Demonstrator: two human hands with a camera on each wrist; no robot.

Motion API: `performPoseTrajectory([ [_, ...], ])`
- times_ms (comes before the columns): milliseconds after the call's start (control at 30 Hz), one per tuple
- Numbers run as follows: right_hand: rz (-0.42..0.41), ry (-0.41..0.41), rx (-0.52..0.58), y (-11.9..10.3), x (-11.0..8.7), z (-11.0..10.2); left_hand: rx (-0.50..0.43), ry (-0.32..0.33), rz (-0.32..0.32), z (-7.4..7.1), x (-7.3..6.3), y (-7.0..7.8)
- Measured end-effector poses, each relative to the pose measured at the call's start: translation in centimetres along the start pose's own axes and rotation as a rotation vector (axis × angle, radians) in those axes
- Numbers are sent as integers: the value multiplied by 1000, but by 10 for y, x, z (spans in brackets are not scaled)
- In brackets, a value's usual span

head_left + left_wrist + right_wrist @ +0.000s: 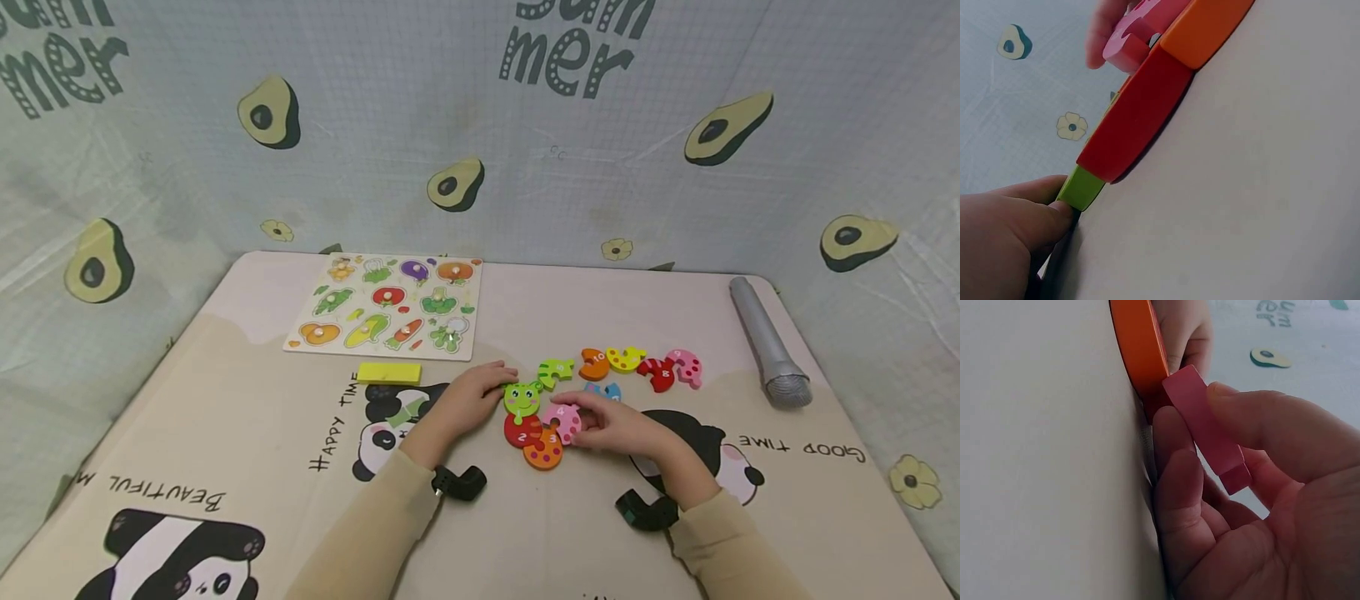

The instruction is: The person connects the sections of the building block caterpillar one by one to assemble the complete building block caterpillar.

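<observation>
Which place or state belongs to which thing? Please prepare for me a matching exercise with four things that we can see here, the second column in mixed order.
Things:
1. pink piece numbered 4
2. microphone
3. vegetable puzzle board
4. green caterpillar head

Places and states:
A. at the far edge of the table, left of centre
B. held at its edge by the left hand
C. pinched by the right hand
D. lying near the table's right edge

Right pairs: 1-C, 2-D, 3-A, 4-B
</observation>
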State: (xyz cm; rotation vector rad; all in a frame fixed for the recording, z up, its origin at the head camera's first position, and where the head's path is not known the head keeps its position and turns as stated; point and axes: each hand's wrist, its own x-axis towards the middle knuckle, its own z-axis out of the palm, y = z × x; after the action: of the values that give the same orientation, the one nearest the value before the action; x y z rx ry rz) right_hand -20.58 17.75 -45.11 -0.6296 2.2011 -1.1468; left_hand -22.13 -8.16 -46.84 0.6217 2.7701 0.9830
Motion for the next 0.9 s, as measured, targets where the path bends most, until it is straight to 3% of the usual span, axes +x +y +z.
performPoseTrajectory([
  [367,-75,-35,-18,1,0,0,-5,-1,-6,0,1,0],
  [900,-45,-35,-55,1,1,2,-6,1,2,1,0,-1],
])
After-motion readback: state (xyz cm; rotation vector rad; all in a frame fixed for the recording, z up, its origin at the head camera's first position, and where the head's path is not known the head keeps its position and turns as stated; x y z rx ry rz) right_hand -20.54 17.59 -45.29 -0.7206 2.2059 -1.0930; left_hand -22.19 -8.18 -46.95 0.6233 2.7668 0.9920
